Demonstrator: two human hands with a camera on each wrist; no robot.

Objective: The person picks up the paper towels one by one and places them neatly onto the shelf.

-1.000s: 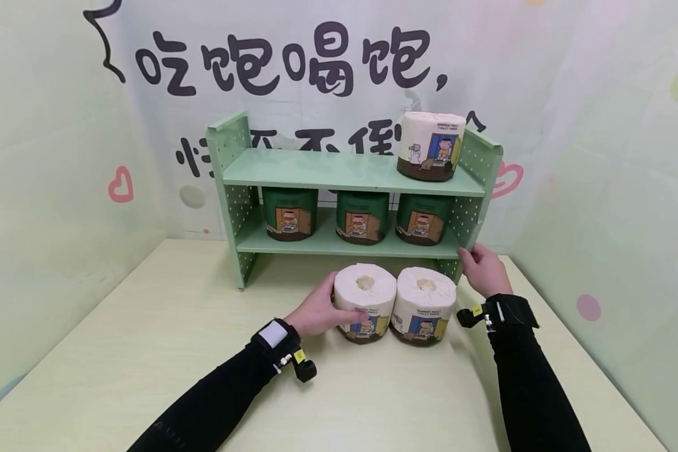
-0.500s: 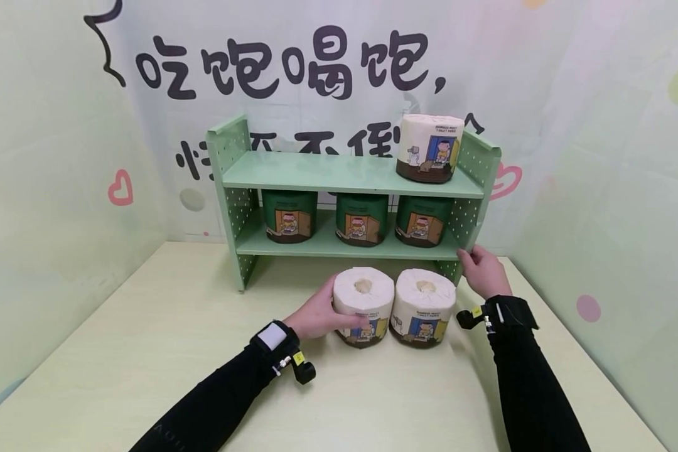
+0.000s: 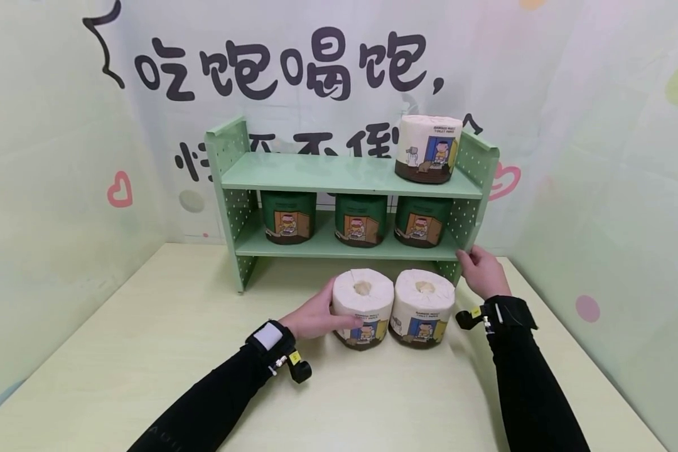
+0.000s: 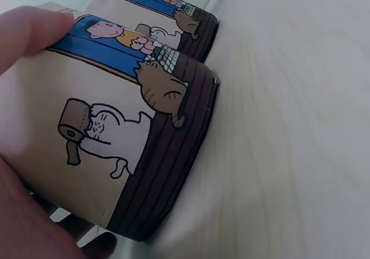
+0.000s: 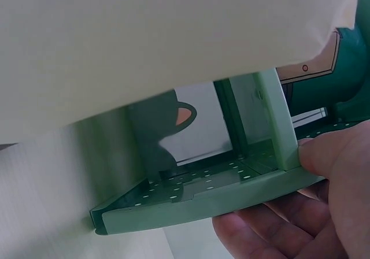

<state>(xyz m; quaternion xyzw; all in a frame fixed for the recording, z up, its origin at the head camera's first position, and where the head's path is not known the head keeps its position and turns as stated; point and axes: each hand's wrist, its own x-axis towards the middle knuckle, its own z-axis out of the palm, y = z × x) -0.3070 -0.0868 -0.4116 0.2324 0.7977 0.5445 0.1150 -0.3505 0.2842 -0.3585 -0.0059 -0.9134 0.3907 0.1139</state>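
On the table [image 3: 147, 351], a cream toilet paper roll [image 3: 363, 306] is gripped from its left by the left hand [image 3: 315, 319], fingers curled around it; a second cream roll [image 3: 424, 306] stands touching it. The green shelf's [image 3: 344, 172] right end is pinched by the right hand [image 3: 483, 271]. One cream roll [image 3: 428, 148] is already placed on top; three green rolls [image 3: 360, 218] fill the lower tier.

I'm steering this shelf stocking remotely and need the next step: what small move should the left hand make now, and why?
Probably lift the left cream roll straight up. The left hand already grips its side on the table, it touches the second cream roll, and the top shelf has free room left of the roll there. The right hand holds the rack's right end.
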